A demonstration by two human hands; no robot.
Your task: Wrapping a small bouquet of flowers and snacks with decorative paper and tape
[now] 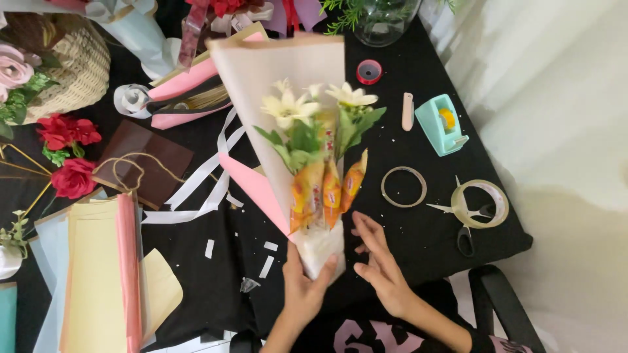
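A bouquet (314, 150) lies on the black table (405, 242), wrapped in cream paper. It holds white lilies with green leaves and several orange snack packets. A pink sheet (258, 186) sticks out beneath it on the left. My left hand (304, 284) grips the narrow white base of the bouquet. My right hand (379, 261) hovers just right of the base with fingers spread, holding nothing.
A mint tape dispenser (443, 123), two clear tape rolls (403, 187) and scissors (466, 225) lie to the right. Stacked coloured paper sheets (98, 274) sit at left, with red fabric roses (69, 153), a wicker basket (72, 68) and white ribbon (203, 183).
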